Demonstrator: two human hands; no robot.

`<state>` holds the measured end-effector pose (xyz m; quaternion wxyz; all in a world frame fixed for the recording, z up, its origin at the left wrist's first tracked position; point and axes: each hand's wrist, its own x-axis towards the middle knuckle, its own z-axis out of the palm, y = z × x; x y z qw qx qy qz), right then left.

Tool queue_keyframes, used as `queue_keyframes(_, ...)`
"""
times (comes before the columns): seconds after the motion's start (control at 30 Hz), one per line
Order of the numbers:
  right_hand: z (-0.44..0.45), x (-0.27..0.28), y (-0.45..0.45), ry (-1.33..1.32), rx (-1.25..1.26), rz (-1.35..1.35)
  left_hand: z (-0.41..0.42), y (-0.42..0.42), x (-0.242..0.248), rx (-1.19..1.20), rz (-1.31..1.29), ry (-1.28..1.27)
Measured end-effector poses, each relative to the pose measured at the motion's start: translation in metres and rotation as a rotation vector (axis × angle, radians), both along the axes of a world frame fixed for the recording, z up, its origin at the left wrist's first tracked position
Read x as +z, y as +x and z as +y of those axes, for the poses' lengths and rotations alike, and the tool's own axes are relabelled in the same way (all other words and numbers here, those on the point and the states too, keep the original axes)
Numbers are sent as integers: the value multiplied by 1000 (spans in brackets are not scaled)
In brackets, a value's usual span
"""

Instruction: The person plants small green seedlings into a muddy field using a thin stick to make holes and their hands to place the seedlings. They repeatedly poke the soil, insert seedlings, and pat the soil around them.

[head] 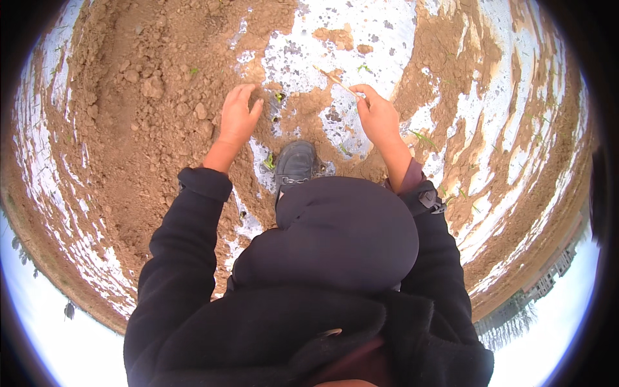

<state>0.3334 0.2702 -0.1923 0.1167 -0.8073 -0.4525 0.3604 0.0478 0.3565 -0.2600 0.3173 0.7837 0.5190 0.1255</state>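
My right hand (pixel 379 116) pinches a thin wooden stick (pixel 337 82) near one end. The stick's other end points up and to the left over soil-spattered plastic mulch film (pixel 348 29). My left hand (pixel 237 113) holds nothing; its thumb stands apart from the fingers above the brown soil. Just right of it, a small green seedling (pixel 279 97) shows in a hole in the film. Another seedling (pixel 269 161) grows beside my dark shoe (pixel 295 162). A small green plant (pixel 363 68) lies above my right hand.
Loose clods (pixel 152 87) fill the furrow on the left. More soil-streaked strips of film (pixel 515 96) run along the right, with grass blades (pixel 423 139) between. My bent knee (pixel 348 217) is low in front. Buildings (pixel 551 278) and trees edge the field.
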Motion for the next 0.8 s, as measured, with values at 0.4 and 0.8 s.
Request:
queue_keyframes(0.4,99,-21,-27,72,280,-356,75,43,-19,147,-258,-145)
queue_keyframes(0.8,100,-12,-39,76,271,-161,92,62,-24,109,-228,-221)
